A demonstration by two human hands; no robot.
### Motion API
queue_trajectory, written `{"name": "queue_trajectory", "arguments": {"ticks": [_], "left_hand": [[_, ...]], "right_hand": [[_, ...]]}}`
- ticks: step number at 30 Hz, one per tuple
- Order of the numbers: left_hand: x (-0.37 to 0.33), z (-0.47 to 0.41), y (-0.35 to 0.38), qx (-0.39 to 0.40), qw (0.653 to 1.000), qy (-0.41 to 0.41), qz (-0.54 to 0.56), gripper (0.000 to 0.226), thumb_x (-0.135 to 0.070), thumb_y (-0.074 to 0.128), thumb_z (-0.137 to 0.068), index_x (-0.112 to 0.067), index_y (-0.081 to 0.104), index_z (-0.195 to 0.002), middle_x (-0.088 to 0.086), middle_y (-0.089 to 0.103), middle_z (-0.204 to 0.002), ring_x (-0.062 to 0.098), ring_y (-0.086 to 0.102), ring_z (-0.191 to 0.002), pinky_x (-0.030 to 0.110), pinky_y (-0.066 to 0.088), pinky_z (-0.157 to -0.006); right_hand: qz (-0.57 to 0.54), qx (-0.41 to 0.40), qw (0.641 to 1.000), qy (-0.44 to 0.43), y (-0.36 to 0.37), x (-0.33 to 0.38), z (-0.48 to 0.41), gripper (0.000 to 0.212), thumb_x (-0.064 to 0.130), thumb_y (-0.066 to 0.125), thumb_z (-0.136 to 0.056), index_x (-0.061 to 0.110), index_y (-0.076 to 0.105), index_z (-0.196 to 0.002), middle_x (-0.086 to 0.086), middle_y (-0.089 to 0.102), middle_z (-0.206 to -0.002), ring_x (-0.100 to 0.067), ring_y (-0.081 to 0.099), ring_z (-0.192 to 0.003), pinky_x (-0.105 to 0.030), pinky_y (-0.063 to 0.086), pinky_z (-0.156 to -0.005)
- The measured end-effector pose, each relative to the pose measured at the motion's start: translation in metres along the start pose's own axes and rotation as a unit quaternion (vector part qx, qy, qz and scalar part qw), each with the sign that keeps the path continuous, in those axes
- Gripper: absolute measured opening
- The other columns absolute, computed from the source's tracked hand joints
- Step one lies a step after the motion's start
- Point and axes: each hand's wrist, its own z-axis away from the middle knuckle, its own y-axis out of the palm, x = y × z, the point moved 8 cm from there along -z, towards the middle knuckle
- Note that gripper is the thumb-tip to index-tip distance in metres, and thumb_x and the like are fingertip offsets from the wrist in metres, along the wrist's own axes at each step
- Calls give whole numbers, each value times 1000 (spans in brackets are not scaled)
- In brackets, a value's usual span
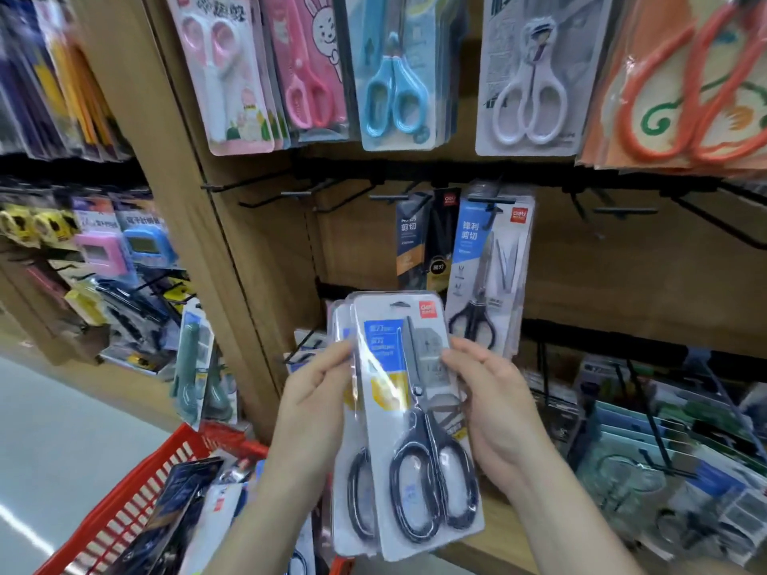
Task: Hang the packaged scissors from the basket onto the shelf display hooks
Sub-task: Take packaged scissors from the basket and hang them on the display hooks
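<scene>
A small stack of packaged scissors (409, 425), black-handled on white cards with blue labels, is held upright in front of the shelf. My left hand (313, 392) grips the stack's left edge. My right hand (494, 392) grips the right edge of the front pack. Below left stands the red basket (137, 504) with more packs inside. Black display hooks (299, 195) jut from the wooden shelf back above the stack; several are bare. One hook to the upper right carries matching scissors packs (487, 276).
The top row holds hanging packs of pink, blue, white and orange scissors (394, 72). A wooden upright (186, 201) divides this bay from stationery hanging at the left. More hooks and packaged goods (664, 450) fill the lower right.
</scene>
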Motion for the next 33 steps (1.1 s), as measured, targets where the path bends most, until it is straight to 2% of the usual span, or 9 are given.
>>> {"name": "queue_trajectory", "arguments": {"ticks": [5,7,10,14,17,21,24,27,33], "left_hand": [[10,-1,16,28,995,-50,79,35,-26,46,-101,-13,78,-95,10,77,-99,31,71,-100,51,52,-96],[15,0,25,45,986,-88,134,47,-42,44,-99,-16,81,-85,13,77,-93,25,74,-86,40,56,-79],[12,0,45,113,974,-112,162,59,-53,35,-98,-13,78,-102,15,76,-101,26,74,-91,36,58,-75],[2,-19,42,52,997,-23,46,19,-26,67,-91,-15,74,-105,13,75,-107,28,73,-95,50,58,-86],[-5,-25,46,44,997,3,67,14,-13,70,-87,-11,71,-100,14,76,-99,29,72,-87,51,59,-81],[-27,-39,27,25,990,58,128,14,-7,60,-89,-10,67,-100,7,78,-89,18,73,-70,31,59,-56],[-36,-51,10,22,990,79,112,28,3,55,-92,-16,62,-111,1,78,-91,14,74,-73,31,59,-60],[-39,-50,18,73,992,94,48,57,4,54,-94,-41,51,-129,0,77,-98,16,75,-81,31,60,-62],[-38,-48,38,97,986,123,-48,57,0,55,-97,-49,56,-128,-2,69,-122,20,68,-109,46,58,-87]], "right_hand": [[-59,43,996,44,1,-5,1,19,6,54,-94,7,69,-105,-19,73,-106,-26,69,-85,-42,56,-81],[-52,57,996,45,-2,-3,2,22,9,59,-88,8,69,-108,-19,74,-106,-26,70,-85,-39,57,-78],[-29,28,999,10,-14,5,-1,22,8,61,-88,6,68,-109,-16,76,-97,-23,73,-79,-35,61,-71],[29,6,999,-45,-25,17,0,32,14,66,-86,8,68,-118,-16,74,-109,-33,72,-100,-46,56,-90],[110,-59,985,-116,-43,37,3,15,14,67,-88,15,77,-100,-4,78,-98,-20,74,-95,-35,57,-84],[189,-165,948,-194,-83,68,13,30,-1,63,-91,27,76,-90,9,78,-93,-3,72,-88,-14,54,-73],[199,-193,938,-207,-106,83,18,37,-6,61,-91,29,73,-99,2,77,-101,-18,72,-97,-35,58,-86],[193,-166,944,-210,-105,95,17,46,-9,59,-90,33,63,-110,-2,75,-94,-29,74,-88,-49,60,-79],[197,-82,943,-257,-68,114,9,39,6,68,-88,34,59,-113,-7,73,-82,-21,71,-73,-42,58,-71]]}}
